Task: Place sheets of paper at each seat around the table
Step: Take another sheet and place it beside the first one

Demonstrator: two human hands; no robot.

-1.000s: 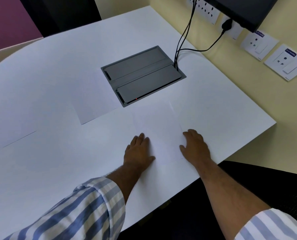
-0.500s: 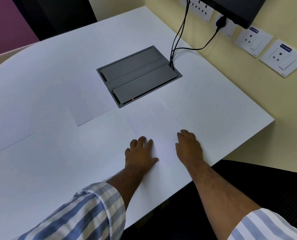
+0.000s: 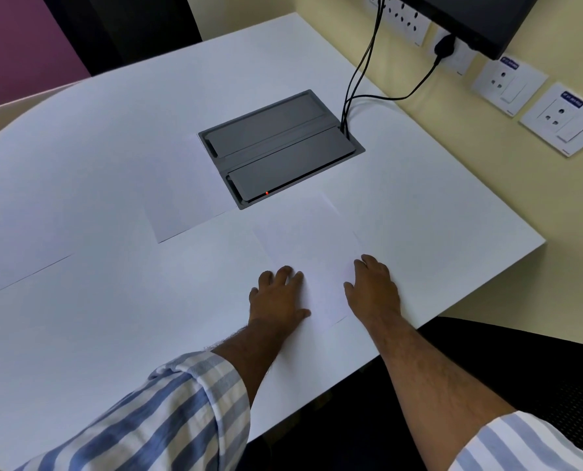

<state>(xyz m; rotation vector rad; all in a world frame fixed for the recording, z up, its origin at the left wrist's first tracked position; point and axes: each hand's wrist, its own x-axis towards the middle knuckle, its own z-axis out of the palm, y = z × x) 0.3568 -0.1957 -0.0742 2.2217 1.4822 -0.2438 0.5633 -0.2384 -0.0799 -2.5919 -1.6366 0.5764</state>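
Observation:
A white sheet of paper [image 3: 312, 246] lies flat on the white table [image 3: 436, 219] near its front right edge. My left hand [image 3: 278, 299] rests palm down on the sheet's left side, fingers spread. My right hand [image 3: 373, 288] presses flat on its right side. A second sheet [image 3: 184, 202] lies to the left, beside the grey box. A third sheet [image 3: 14, 253] lies at the far left, only its lower edge plain to see.
A grey recessed socket box [image 3: 279, 147] with a red light sits mid-table, black cables [image 3: 361, 66] running from it to wall sockets [image 3: 507, 83]. A dark screen [image 3: 473, 15] hangs at top right. A black chair [image 3: 538, 368] stands below the table's right edge.
Both hands have slid slightly inward and toward me on the near sheet, and the sheet has shifted a little with them. The view has drifted slightly.

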